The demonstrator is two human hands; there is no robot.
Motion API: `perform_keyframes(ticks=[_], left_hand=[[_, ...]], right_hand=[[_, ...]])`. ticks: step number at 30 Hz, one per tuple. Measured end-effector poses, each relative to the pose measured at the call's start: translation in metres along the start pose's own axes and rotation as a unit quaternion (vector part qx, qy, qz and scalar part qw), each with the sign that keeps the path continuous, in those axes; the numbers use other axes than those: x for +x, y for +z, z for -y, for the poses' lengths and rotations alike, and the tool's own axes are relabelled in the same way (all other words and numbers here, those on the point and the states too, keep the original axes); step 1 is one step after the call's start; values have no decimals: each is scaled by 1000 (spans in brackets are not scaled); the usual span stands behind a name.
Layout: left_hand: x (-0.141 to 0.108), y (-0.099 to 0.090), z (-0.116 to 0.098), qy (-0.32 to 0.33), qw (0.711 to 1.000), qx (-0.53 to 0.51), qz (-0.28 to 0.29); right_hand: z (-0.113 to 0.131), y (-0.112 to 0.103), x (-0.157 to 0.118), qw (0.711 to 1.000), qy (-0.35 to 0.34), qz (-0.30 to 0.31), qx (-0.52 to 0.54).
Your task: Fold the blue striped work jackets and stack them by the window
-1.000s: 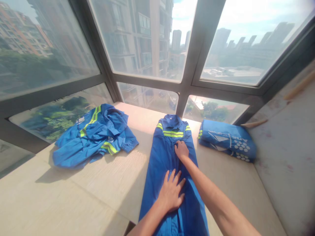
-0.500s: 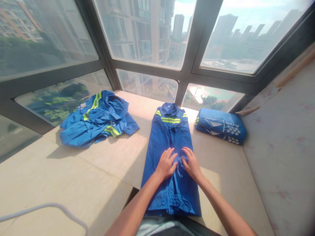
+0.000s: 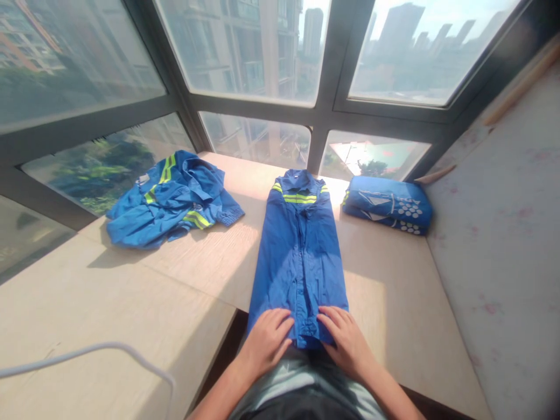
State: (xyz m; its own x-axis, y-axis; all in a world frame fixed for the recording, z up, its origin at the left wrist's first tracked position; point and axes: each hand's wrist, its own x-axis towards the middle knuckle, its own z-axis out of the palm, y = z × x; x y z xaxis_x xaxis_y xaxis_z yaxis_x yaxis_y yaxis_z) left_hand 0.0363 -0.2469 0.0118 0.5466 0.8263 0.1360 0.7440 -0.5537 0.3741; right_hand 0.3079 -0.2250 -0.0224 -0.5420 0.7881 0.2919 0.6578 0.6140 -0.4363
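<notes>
No wording can be read. The folded blue bundle (image 3: 387, 205) near the wooden surface's (image 3: 175, 291) far right corner bears blurred white printing (image 3: 376, 200); the tiny collar label (image 3: 296, 175) on the blue jacket (image 3: 301, 233), towards the far edge, is illegible too.

Both hands (image 3: 268, 339) have moved down the blue jacket (image 3: 282, 256) to its bottom hem.

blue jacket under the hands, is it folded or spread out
Partly folded: the blue jacket lies stretched lengthwise, collar away from the hands, but its sides look drawn in, with no sleeve spread out.
</notes>
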Motion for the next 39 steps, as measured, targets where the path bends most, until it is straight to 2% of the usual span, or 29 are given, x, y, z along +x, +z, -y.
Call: perform_keyframes(ticks=[5, 13, 16, 20, 23, 30, 36, 39], left_hand=[[-6, 10, 3, 21, 1000, 13, -8], [-7, 23, -5, -29, 996, 19, -77], [-4, 24, -6, -48, 994, 10, -96], [-6, 24, -3, -27, 992, 13, -122], [-11, 24, -1, -37, 989, 9, -143], [-12, 25, -3, -40, 990, -11, -132], [-10, 21, -4, -119, 966, -117, -196], [-10, 17, -2, -149, 953, -159, -210]], right_hand=[[-7, 3, -2, 998, 15, -24, 53], [9, -1, -7, 991, 19, -94, 94], [16, 1, -5, 990, 23, -90, 105], [22, 4, -2, 993, 32, -72, 93], [26, 5, -1, 993, 45, -73, 76], [39, 6, 8, 997, 35, -63, 37], [47, 6, 11, 996, 50, -60, 36], [48, 5, 11, 996, 56, -55, 46]])
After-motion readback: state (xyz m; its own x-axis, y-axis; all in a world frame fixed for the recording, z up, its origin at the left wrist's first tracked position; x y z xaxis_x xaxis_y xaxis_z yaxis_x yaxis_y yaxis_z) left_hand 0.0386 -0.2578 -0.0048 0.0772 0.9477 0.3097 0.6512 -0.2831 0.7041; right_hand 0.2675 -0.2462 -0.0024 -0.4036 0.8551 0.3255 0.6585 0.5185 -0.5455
